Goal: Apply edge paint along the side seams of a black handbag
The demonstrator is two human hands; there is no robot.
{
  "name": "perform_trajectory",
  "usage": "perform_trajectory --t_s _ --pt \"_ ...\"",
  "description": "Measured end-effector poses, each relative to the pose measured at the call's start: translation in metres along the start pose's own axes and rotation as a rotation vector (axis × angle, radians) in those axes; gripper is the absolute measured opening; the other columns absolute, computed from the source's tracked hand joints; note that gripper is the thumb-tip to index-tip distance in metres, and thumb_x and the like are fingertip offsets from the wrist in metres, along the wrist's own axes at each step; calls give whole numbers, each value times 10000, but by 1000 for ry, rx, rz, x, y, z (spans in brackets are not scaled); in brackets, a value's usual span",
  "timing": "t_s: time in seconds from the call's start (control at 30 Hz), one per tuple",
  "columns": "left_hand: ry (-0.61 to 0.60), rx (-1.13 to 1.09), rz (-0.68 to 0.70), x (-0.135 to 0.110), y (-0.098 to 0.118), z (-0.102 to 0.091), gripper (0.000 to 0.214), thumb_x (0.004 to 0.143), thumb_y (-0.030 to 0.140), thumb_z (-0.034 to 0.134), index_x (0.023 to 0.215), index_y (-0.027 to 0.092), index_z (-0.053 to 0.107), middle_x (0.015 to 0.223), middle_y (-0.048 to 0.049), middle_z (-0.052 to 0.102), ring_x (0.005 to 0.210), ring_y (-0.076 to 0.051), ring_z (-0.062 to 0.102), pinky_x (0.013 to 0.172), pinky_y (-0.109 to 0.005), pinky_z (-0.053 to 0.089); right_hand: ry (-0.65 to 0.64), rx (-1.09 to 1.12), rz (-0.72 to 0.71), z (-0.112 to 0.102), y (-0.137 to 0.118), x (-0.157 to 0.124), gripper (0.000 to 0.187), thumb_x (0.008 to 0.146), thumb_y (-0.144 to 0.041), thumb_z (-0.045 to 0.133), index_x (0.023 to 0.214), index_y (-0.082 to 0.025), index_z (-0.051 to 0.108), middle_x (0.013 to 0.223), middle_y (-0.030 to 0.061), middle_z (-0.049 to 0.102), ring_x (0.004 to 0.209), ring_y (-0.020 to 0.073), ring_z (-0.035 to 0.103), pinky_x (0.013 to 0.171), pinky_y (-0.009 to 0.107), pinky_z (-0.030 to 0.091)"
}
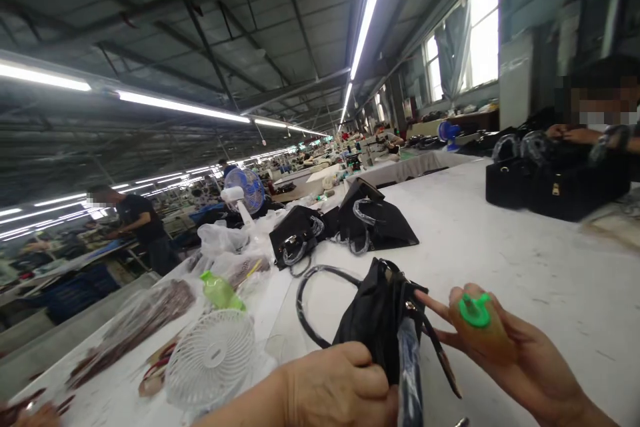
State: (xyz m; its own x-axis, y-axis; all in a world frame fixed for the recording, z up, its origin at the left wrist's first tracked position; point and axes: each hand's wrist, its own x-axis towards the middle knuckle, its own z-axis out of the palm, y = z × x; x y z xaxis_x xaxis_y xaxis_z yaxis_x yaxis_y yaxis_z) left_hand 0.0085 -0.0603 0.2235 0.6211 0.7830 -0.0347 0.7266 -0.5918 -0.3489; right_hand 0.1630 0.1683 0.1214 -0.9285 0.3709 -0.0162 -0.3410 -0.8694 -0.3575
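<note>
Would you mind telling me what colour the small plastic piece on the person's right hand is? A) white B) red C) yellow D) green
D: a bright green plastic piece sits on the fingers of the right hand, just right of the black handbag that the left hand grips.

Long fluorescent tubes (180, 107) ran under the dark truss roof — bright windows (483, 33) lit the right wall.
</note>
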Motion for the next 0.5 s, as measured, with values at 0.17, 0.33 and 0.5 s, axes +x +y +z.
perform_trajectory --t_s 0.17,0.33,0.5 --pt "-10 51 -26 -2 -7 7 177 960 314 566 817 220 612 1033 -4 687 894 -145 546 699 -315 375 41 -24 66 -14 15 -3 174 850 -408 705 885 -241 741 1053 81 764 1341 380 504 1065 657 419" --pt "-34 38 50 6 -8 5 177 945 293 589 801 206 643 1024 -16 683 864 -126 552 740 -294 429 320 52 -41 -9 -17 6 121 842 -394 672 852 -294 738 978 29 791 991 278 734 1004 549 518" --pt "-52 102 129 21 1 10 139 890 297 636 865 194 725 1064 -26 685 809 -100 562 739 -219 501 207 -108 -161 4 -57 14 156 759 -422 751 839 -290 730 954 8 770 1141 358 668 985 619 523"
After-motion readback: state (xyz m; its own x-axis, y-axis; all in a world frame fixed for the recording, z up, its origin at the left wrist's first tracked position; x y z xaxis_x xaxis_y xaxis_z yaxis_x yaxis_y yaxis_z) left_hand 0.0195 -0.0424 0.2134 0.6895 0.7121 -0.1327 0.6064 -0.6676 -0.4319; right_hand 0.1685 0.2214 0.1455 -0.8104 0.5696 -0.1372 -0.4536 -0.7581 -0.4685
